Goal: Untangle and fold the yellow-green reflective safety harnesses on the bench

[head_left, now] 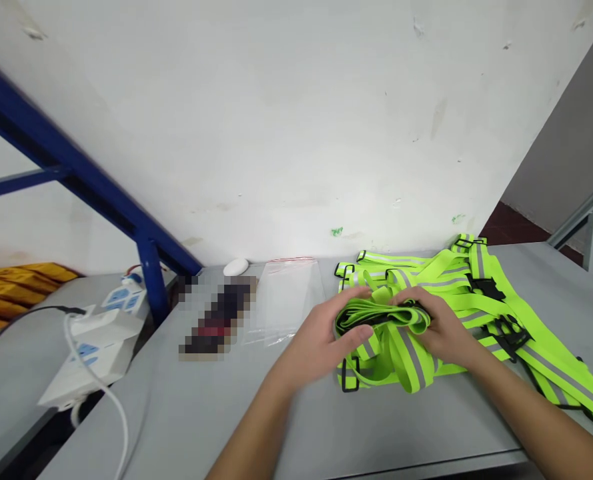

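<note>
My left hand [326, 337] is closed round the left end of a folded bundle of neon-yellow strap [376, 313], thumb in front and fingers behind. At the bundle's right end, my right hand [436, 327] grips it, its fingers partly hidden by the strap. Loose loops with a grey reflective stripe hang below the bundle. Behind and to the right, more neon-yellow reflective straps [541, 353] with black buckles lie spread on the grey table [201, 427].
Clear plastic bags [289, 297] and a round white object [236, 267] lie left of the straps, beside a pixelated item [219, 320]. White power strips [101, 340] with cables are at the left, near a blue metal frame [151, 273]. A wall rises behind.
</note>
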Available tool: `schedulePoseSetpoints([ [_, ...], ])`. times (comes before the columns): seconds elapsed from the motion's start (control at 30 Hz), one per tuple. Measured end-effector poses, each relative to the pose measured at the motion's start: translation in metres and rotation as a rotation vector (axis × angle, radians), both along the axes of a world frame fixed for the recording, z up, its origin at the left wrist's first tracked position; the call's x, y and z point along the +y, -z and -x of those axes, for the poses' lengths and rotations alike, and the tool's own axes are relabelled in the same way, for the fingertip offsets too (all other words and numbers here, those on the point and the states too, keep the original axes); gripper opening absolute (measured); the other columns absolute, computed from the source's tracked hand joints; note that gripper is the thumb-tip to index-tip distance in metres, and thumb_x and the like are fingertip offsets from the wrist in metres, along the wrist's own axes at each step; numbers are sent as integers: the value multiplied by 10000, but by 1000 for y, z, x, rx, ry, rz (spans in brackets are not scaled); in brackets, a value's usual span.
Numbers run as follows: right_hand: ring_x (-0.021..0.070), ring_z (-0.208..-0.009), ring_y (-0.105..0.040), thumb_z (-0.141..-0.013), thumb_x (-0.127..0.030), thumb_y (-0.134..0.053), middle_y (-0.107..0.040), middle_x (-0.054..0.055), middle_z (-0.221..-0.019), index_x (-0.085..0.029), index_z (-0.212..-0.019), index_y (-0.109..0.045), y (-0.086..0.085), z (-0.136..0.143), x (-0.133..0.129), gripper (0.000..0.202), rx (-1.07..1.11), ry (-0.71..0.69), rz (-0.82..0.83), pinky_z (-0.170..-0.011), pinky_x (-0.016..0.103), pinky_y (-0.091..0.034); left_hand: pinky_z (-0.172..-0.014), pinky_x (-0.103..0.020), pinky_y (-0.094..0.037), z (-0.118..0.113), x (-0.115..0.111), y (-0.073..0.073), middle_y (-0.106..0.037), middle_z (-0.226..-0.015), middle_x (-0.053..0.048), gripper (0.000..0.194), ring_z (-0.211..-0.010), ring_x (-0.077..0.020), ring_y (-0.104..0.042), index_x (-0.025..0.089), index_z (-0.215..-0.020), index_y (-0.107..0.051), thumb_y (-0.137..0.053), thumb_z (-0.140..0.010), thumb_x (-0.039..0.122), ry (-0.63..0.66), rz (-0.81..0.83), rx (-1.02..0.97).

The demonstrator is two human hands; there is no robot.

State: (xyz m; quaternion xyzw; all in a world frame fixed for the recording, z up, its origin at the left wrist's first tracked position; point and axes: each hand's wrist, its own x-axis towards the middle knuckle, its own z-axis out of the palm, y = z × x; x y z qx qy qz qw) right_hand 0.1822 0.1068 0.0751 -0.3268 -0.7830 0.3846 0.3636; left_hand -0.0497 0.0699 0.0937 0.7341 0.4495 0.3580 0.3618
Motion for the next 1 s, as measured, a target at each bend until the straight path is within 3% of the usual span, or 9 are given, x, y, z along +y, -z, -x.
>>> schedulePoseSetpoints([
  [0.13,222,-1001,-630,-835,-143,-540,-672,38,-1029,-281,-1012,-587,3,3,-3,229,51,-144,-42,-883,357,-491,-782,-322,-556,8,15,-17,-696,-1120,-40,466,-971,-234,-673,271,-1247,-597,-679,-796,356,277,251,-25],
  [0.3,236,-991,-620,-828,-132,-537,-663,42,-990,-290,-981,-568,4,6,-6,222,29,-193,-74,-835,364,-502,-587,-256,-507,-2,26,-36,-699,-838,9,314,-725,-187,-660,242,-993,-665,-733,-720,383,435,366,175],
  [0.4,234,-983,-604,-847,-149,-530,-634,54,-1022,-287,-1017,-547,1,4,-5,220,20,-146,-145,-827,366,-496,-522,-248,-476,-15,24,-40,-680,-806,15,330,-673,-182,-648,251,-1015,-622,-716,-720,367,370,305,197],
  [0.5,244,-1065,-549,-874,-193,-541,-571,80,-1127,-279,-1087,-513,-3,0,-3,232,3,-92,-195,-893,388,-464,-509,-251,-468,-26,19,-40,-674,-772,17,375,-664,-182,-654,276,-1181,-544,-592,-814,331,311,307,117],
  [0.6,247,-1068,-517,-925,-334,-516,-536,92,-1131,-265,-1115,-500,-6,-5,-2,202,-19,-84,-171,-908,398,-443,-574,-258,-478,-32,18,-38,-671,-778,9,525,-742,-191,-662,267,-1354,-394,-523,-848,315,343,432,88],
  [0.67,244,-1011,-524,-936,-474,-469,-538,90,-1090,-256,-1124,-506,-8,-8,0,290,-12,-109,-146,-874,396,-447,-596,-261,-466,-36,18,-35,-666,-828,-2,668,-765,-199,-650,248,-1421,-293,-562,-813,316,352,517,141],
  [0.77,240,-961,-535,-913,-591,-433,-558,77,-1050,-248,-1111,-532,-9,-9,0,408,1,-117,-106,-850,390,-437,-533,-259,-401,-43,15,-31,-625,-772,-2,790,-619,-189,-590,220,-1483,-174,-552,-801,347,285,541,290],
  [0.9,215,-948,-548,-901,-425,-559,-584,42,-992,-241,-1002,-557,-12,-3,-5,209,32,22,-48,-856,353,-418,-423,-255,-265,-58,2,-28,-470,-560,48,853,-411,-153,-418,116,-1516,-1,-452,-819,311,139,463,303],
  [1.0,189,-885,-552,-926,-305,-506,-580,31,-929,-228,-927,-564,-13,2,-10,96,132,81,-65,-812,326,-424,-406,-242,-238,-64,-8,-30,-419,-534,73,860,-371,-131,-380,161,-1519,-37,-468,-780,247,107,432,190],
])
